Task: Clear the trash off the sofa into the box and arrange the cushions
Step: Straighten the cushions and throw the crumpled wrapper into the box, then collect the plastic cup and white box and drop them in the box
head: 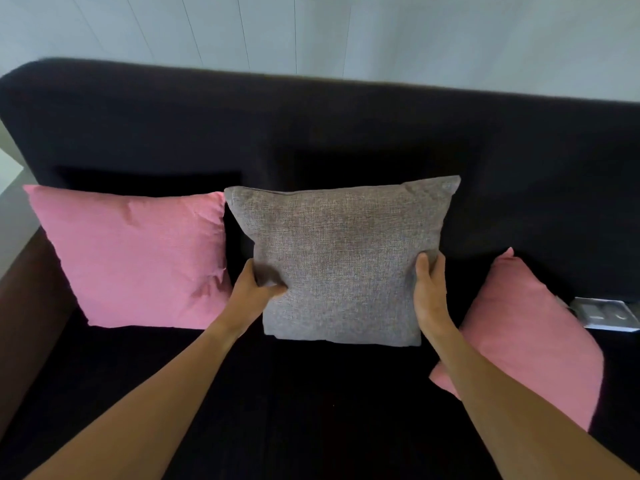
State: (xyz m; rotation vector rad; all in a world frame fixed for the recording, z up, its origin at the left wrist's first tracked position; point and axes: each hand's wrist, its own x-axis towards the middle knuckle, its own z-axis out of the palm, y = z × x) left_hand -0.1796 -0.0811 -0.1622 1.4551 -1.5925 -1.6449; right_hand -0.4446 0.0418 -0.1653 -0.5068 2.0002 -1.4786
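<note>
Grey woven cushion stood upright on the dark sofa, gripped at both sides.
Left hand and right hand were closed on its lower edges; it looked soft and light.

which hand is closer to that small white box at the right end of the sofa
Right. The right hand, gripping the grey woven cushion's right edge, sits nearer the small white box. The left hand grips the opposite edge, farther away.
</note>
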